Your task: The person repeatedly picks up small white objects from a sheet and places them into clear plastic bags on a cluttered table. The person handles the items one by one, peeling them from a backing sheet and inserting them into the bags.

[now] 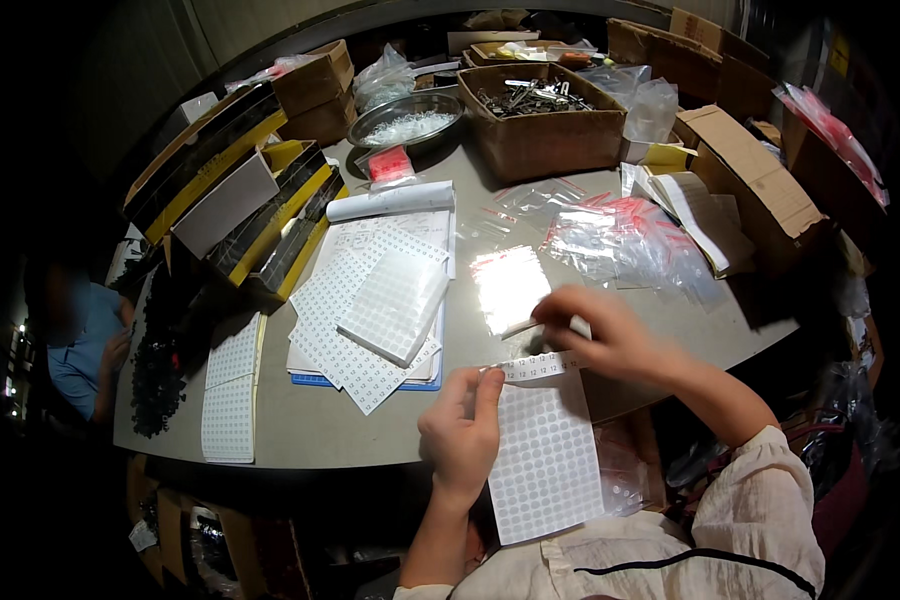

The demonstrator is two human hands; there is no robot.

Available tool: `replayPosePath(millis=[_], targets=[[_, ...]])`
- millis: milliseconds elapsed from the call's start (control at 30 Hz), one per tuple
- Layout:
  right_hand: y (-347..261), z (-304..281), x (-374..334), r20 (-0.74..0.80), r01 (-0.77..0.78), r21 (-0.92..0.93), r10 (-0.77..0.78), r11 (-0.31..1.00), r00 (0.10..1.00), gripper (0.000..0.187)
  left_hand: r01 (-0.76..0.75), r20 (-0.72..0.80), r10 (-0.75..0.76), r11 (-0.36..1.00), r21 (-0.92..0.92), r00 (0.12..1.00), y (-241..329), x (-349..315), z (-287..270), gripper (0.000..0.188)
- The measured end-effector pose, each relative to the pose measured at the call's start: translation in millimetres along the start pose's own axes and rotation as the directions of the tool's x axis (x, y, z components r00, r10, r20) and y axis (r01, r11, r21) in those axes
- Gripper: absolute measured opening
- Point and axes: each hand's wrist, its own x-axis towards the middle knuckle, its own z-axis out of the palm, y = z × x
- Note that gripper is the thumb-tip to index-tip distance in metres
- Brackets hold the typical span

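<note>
Several brown cardboard boxes (540, 125) ring the grey table (310, 425) from ten to two o'clock. Stacked white sticker sheets (375, 305) lie at centre, red-striped clear plastic bags (620, 235) at one o'clock. At six, the left hand (460, 430) pinches a white sheet of round stickers (545, 460); the right hand (610, 335) grips its narrow white label strip (542, 366), peeled along the top edge.
</note>
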Motion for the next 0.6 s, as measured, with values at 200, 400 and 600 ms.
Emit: replayPosePath(millis=[200, 400, 600], targets=[[24, 13, 17, -0.022, -0.045, -0.326, 0.04, 0.944, 0.999, 0.062, -0.053, 0.028, 0.057, 0.991, -0.121, 0.998, -1, -3, -8, 0.013], [-3, 16, 27, 0.069, 0.006, -0.468, 0.03, 0.884, 0.997, 0.06, -0.129, -0.001, 0.135, 0.941, -0.312, 0.991, -9, -9, -14, 0.01], [29, 38, 80, 0.134, 0.443, -0.274, -0.423, 0.854, 0.896, 0.049, -0.109, 0.06, 0.141, 0.923, -0.37, 0.988, -6, -7, -16, 0.01]])
